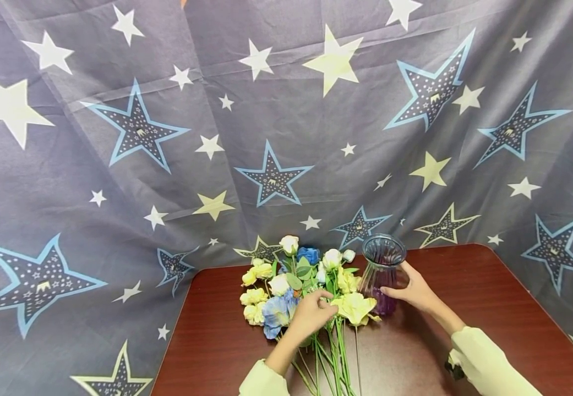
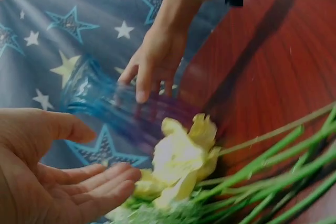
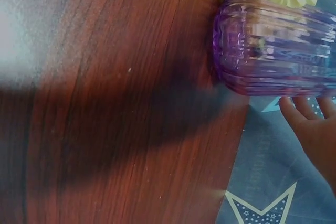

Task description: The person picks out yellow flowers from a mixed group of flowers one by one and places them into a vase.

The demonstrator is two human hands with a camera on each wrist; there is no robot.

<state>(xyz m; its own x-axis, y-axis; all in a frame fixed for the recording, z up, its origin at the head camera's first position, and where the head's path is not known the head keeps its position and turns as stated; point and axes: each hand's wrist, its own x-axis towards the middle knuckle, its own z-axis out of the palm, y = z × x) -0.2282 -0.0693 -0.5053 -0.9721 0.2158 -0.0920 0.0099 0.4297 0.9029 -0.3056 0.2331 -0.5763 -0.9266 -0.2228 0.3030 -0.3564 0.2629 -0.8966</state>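
Note:
A ribbed glass vase (image 1: 376, 278), blue at the top and purple at the base, stands upright on the table. My right hand (image 1: 417, 289) holds its right side, thumb across the front and fingers behind, partly seen through the glass in the left wrist view. My left hand (image 1: 310, 316) is over the flowers, its fingers loosely bent and nothing in its palm (image 2: 63, 187). Its fingertips are right at a large yellow flower (image 1: 355, 309). The bunch also has blue flowers (image 1: 278, 313), white roses (image 1: 332, 258) and long green stems (image 1: 338, 357) pointing toward me.
The dark red wooden table (image 1: 494, 319) has rounded far corners. A grey cloth with stars (image 1: 286, 121) hangs behind it. Smaller yellow blossoms (image 1: 253, 297) lie at the bunch's left side. A small pale flower (image 1: 454, 357) shows beside the right sleeve.

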